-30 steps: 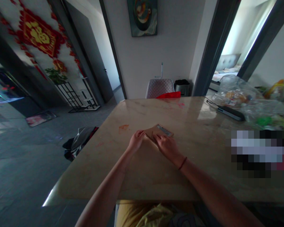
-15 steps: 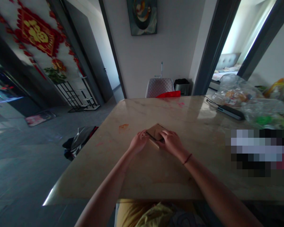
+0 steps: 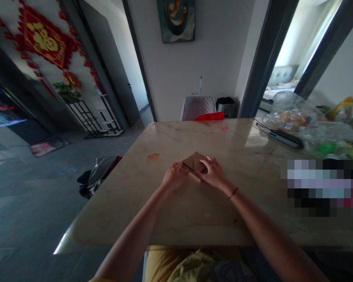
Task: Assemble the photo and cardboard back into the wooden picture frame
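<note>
A small, flat brown cardboard box [image 3: 195,157] lies on the marble-look table [image 3: 129,203], one corner pointing away from me. Dark gaps show along its near left and right edges, around a panel that looks like a lid or flap. My left hand [image 3: 174,176] is closed at the box's left corner, its fingertips on the edge. At the right corner, my right hand [image 3: 214,174] grips the box with thumb and fingers bent around the panel's edge. The undersides of both hands and the box's inside are hidden.
A dark elongated device with a cord [image 3: 286,138] lies at the right, beside clear plastic bags [image 3: 294,111]. Behind the table's far edge stands a quilted chair [image 3: 198,106] with a red item [image 3: 210,116]. A dark bag [image 3: 100,174] is on the floor at the left.
My right thumb and fingers have shifted slightly along the box's right side, spreading around the panel's edge. The left hand lies a little flatter at its corner. The box has barely moved.
</note>
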Motion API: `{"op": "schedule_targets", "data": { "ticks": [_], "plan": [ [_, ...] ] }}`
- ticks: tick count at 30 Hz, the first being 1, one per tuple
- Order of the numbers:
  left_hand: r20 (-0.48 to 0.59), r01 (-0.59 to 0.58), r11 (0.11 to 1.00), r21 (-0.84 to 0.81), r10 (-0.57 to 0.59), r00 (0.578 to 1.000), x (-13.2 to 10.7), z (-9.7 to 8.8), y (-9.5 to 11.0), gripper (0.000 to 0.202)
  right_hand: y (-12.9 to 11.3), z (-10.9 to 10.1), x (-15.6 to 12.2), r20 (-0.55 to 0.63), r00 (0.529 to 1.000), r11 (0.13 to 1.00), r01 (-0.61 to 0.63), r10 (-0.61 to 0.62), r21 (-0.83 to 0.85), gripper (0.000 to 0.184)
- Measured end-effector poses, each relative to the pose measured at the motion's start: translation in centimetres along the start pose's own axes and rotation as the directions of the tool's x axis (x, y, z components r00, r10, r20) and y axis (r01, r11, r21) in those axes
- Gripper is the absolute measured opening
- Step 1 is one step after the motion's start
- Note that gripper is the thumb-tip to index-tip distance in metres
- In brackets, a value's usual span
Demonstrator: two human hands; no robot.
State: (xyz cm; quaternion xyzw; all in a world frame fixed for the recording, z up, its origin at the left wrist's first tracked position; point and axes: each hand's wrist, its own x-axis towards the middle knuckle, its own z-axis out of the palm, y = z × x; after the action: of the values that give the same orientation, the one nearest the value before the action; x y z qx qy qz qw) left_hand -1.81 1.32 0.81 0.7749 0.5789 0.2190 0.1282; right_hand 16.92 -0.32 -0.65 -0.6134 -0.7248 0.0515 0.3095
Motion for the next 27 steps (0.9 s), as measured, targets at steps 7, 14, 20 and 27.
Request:
{"op": "schedule_targets", "data": {
  "ticks": [7,14,20,27],
  "plan": [
    [0.016,-0.042,0.995,0.089,0.041,0.999,-0.13,0.29,0.18,0.062,0.53,-0.72,0.7,-0.038,0.996,0.993,0.082,-0.079,0.08,0.051],
    [0.014,-0.069,0.983,0.168,0.068,0.998,-0.12,0.56,-0.05,0.061,0.54,-0.65,0.61,-0.015,0.997,0.994,0.078,-0.077,0.078,0.046],
    [0.001,-0.109,0.964,0.243,0.112,0.994,-0.16,0.25,0.2,0.058,0.55,-0.71,0.52,0.016,0.999,0.996,0.048,-0.049,0.074,0.047],
    [0.037,-0.127,0.957,0.261,0.121,0.992,-0.18,-0.04,0.43,0.054,0.76,-0.63,0.48,0.056,0.997,0.995,0.054,-0.059,0.086,0.053]
  ]
}}
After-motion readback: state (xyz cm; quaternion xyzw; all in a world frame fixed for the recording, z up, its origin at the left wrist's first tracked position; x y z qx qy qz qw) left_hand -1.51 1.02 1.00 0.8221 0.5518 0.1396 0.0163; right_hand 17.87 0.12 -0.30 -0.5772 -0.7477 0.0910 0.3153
